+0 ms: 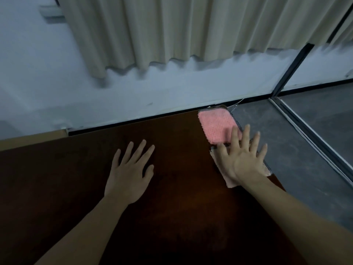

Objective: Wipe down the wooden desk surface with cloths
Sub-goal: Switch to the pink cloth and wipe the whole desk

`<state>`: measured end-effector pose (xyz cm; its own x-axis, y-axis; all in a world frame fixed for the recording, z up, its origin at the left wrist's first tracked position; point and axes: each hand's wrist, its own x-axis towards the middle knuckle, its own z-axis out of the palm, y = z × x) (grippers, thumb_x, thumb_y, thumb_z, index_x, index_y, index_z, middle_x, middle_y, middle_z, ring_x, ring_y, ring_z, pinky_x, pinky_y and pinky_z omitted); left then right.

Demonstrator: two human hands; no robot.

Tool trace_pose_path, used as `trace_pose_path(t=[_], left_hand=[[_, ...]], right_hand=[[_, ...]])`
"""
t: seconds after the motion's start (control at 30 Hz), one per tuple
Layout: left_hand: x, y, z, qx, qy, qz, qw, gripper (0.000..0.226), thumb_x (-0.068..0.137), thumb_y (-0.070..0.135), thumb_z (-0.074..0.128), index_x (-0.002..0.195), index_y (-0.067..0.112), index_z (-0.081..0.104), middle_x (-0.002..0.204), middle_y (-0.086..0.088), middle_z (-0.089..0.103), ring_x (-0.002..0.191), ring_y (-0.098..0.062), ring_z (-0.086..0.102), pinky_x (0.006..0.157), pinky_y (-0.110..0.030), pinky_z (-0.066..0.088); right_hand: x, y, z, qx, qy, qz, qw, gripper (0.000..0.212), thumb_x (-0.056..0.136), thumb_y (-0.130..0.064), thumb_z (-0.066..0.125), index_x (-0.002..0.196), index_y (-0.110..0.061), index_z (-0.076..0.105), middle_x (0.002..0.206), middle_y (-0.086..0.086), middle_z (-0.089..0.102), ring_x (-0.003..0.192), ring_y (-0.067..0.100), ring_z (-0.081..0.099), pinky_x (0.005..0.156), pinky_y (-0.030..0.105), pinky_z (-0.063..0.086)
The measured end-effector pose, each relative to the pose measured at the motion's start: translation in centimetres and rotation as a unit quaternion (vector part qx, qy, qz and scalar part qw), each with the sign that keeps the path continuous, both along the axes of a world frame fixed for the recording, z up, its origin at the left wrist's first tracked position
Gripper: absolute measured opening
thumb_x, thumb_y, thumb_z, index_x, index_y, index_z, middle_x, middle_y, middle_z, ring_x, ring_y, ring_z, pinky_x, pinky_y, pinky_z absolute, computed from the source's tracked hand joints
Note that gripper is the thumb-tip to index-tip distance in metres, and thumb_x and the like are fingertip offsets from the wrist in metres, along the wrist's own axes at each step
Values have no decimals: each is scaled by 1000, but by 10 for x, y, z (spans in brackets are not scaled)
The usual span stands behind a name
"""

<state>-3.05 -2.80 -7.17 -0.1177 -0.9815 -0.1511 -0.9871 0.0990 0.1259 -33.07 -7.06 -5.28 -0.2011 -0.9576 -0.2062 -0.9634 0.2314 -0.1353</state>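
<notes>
While the left hand (pixel 131 169) lies flat on the desk (pixel 181 188), the right hand (pixel 242 157) presses the pink cloth (pixel 216 125), fingers spread.

Desk (pixel 181 188) at centre, cloth (pixel 217 127) on its corner at 1 o'clock, right hand (pixel 241 159) flat on the cloth's near end, left hand (pixel 131 169) flat on desk at 10 o'clock from centre, curtain (pixel 172 31) behind at 12 o'clock, floor (pixel 298 159) at 3 o'clock.

text: none readable | labels: none | numbers: none
</notes>
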Motion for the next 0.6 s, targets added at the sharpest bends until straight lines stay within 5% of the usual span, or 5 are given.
trace_pose_path(t=[0.2,0.6], left_hand=[[1,-1,0,4,2,3,1000,71,86,67,-12,154,51,-12,163,20,-24,150,-12,-27,124,-43,-15],[1,-1,0,0,10,4,1000,64,90,65,-6,153,54,-12,163,21,-24,150,-10,-28,122,-41,-18]], right_hand=[[-12,-78,0,-6,12,160,987,64,105,-57,14,161,-35,-7,169,0,-19,154,31,-20,124,54,-7],[32,-103,-5,46,62,273,959,66,105,-54,7,158,-29,-22,164,8,-30,151,34,-25,122,53,-13]])
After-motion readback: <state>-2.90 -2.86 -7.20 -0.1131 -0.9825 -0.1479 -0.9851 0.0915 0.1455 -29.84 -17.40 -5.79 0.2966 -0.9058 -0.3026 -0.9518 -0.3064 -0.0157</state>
